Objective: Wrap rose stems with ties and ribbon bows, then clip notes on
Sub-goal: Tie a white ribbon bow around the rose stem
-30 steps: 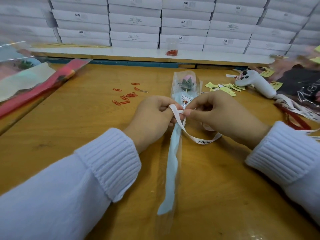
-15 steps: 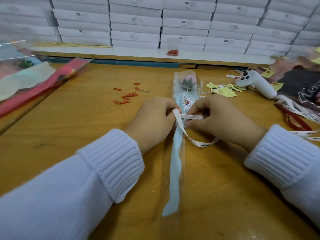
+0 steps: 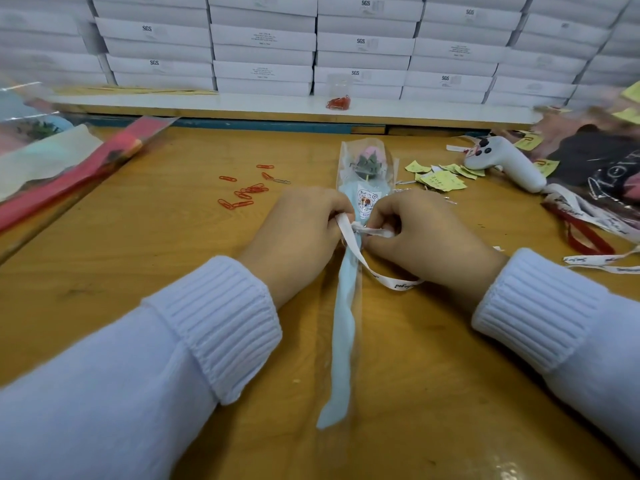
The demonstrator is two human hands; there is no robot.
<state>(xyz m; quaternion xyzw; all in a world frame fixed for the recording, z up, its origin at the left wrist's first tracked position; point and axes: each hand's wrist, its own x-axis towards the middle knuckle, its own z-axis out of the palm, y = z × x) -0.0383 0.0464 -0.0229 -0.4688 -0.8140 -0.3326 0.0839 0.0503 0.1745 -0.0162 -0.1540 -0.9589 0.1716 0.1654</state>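
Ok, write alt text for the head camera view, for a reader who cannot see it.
The left hand and right hand pinch a white ribbon at the stem of a wrapped rose lying on a wooden table. Red paper clips lie to the left, yellow notes to the right, and white boxes are stacked behind.

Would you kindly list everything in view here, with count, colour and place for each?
wrapped rose: one, pink, clear sleeve, table centre
ribbon: one, white, round the rose stem
paper clips: about ten, mostly red, left of rose
clip tub: one, clear, back ledge
sticky notes: several, yellow, right of rose
controller: one, white, far right
boxes: many, white, stacked behind
spare ribbons: several, white and red, right edge
flower sleeves: a few, red and pale, far left
table: one, brown wood, under everything
left hand: one, pinches ribbon, left of stem
right hand: one, pinches ribbon, right of stem
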